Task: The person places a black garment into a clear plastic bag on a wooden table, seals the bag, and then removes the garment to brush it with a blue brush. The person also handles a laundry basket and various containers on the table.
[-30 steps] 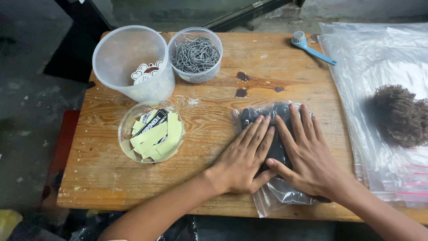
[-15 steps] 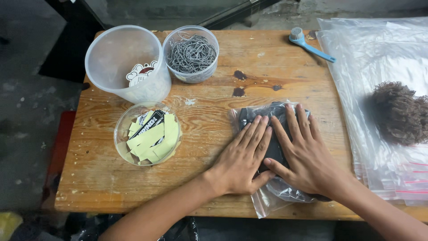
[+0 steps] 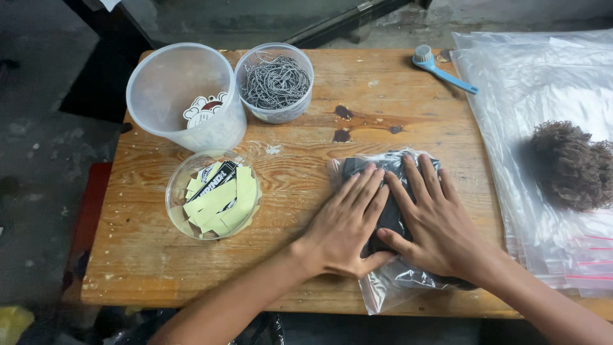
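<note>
Here, worn wooden table (image 3: 159,268), concrete floor (image 3: 38,160).

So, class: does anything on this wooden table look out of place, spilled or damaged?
Mostly tidy. The wooden table bears dark stains and pale smears near its middle. Both hands, left hand and right hand, lie flat on a clear bag whose lower end overhangs the near edge.
</note>
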